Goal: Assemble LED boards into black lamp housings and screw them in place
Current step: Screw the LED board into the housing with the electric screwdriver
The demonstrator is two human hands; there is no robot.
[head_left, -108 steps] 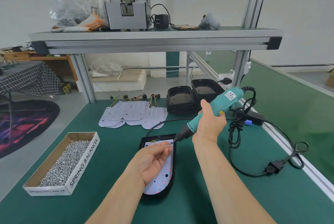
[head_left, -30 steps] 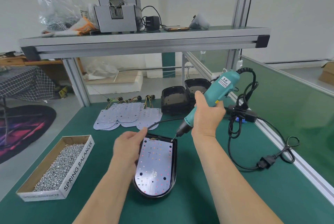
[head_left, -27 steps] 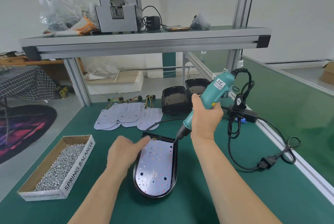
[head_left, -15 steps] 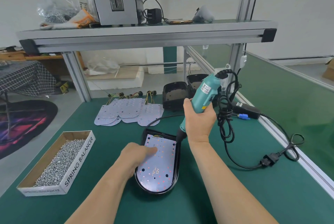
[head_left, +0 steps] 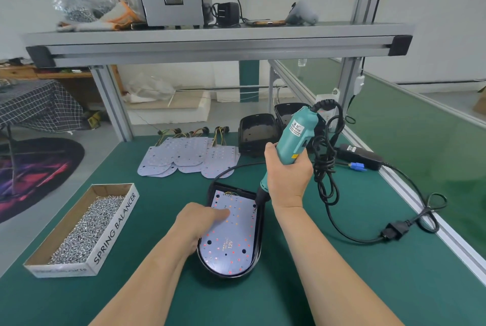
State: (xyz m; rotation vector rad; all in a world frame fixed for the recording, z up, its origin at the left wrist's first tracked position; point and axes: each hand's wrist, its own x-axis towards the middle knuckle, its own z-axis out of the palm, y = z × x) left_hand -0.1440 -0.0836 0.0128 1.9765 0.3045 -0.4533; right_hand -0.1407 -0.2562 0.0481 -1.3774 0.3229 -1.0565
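Note:
A black lamp housing [head_left: 259, 247] lies on the green mat in front of me with a white LED board [head_left: 231, 236] seated inside it. My left hand [head_left: 201, 223] rests on the board's left side, its index finger pressing down near the middle. My right hand [head_left: 288, 179] grips a teal electric screwdriver [head_left: 295, 139], held nearly upright. Its tip touches the board's upper right corner.
A cardboard box of screws [head_left: 86, 231] sits at the left. Several loose LED boards [head_left: 189, 156] and two empty black housings [head_left: 256, 133] lie further back. The screwdriver's black cable [head_left: 328, 168] loops to the right, toward a plug [head_left: 394, 231]. An aluminium shelf [head_left: 218, 39] spans overhead.
My left hand moved from the housing's top left edge onto the board and now presses it with one finger. The screwdriver swung more upright, its tip staying at the upper right corner.

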